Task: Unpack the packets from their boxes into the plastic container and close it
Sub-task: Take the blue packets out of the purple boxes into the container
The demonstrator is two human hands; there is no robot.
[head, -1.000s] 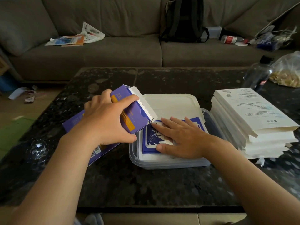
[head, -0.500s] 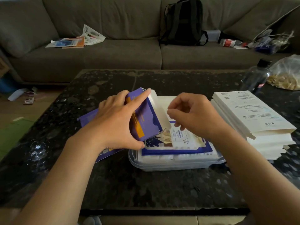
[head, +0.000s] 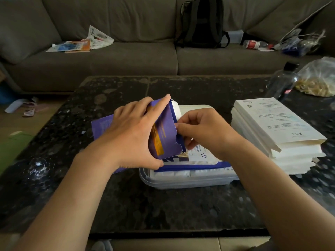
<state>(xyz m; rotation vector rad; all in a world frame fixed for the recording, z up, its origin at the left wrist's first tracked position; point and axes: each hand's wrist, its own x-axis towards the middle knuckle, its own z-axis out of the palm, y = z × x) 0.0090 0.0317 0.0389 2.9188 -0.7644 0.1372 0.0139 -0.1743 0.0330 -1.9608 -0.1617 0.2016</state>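
My left hand grips a purple box and tilts its open end over the clear plastic container at the table's middle. At that open end my right hand pinches the packets inside the box. White and blue packets lie stacked in the container. Its white lid rests just behind it. Another purple box lies flat under my left hand.
A stack of white boxes stands right of the container. A dark bottle and a plastic bag sit at the table's far right. Behind the black table is a grey sofa with papers and a backpack.
My right hand lifted off the packets in the container and moved up to the open end of the purple box. My left hand shifted the box slightly right.
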